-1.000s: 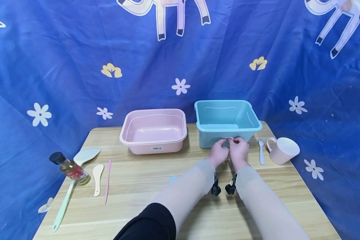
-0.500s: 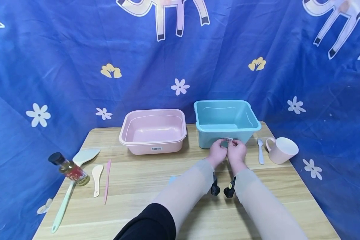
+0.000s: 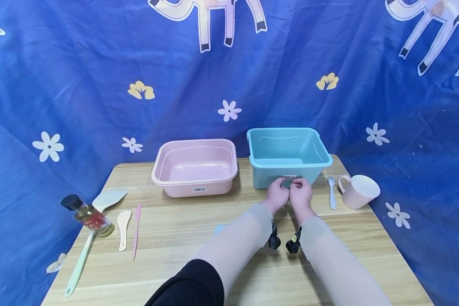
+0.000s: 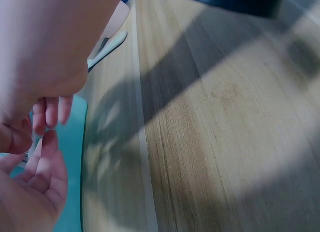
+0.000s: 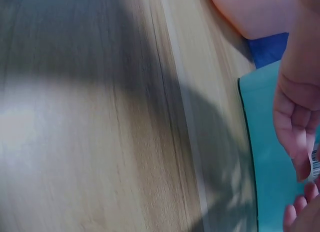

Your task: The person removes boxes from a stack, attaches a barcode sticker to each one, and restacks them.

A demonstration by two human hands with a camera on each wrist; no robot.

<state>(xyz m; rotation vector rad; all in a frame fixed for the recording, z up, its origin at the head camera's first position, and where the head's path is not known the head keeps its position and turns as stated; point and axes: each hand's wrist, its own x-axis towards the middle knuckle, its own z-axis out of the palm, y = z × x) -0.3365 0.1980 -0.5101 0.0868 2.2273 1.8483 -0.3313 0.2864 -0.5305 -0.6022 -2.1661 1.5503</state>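
Wooden table (image 3: 183, 238) as the base, blue flowered cloth (image 3: 99, 85) hung behind. On it, centre rear, a teal tub (image 3: 288, 155), taken as landmark; left of the tub and just beside, a pink tub (image 3: 195, 165) with its own barcode label. Right of the tub, a pink mug (image 3: 361, 191), then a small pale fork (image 3: 332, 193) between mug and tub. Far left of the tub, a long-handled spatula (image 3: 88, 238), an oil bottle (image 3: 88, 214), a cream spoon (image 3: 123, 227), a thin pink stick (image 3: 136, 229). At the tub's near wall, just under the rim: left hand (image 3: 277, 196) and right hand (image 3: 301, 194), side by side, equally near, fingertips pinching a small white sticker label (image 3: 290, 177) on that wall. Label lying directly beyond both grips, long axis level along the wall; barcode edge at the right fingertips (image 5: 314, 164) in the wrist view.
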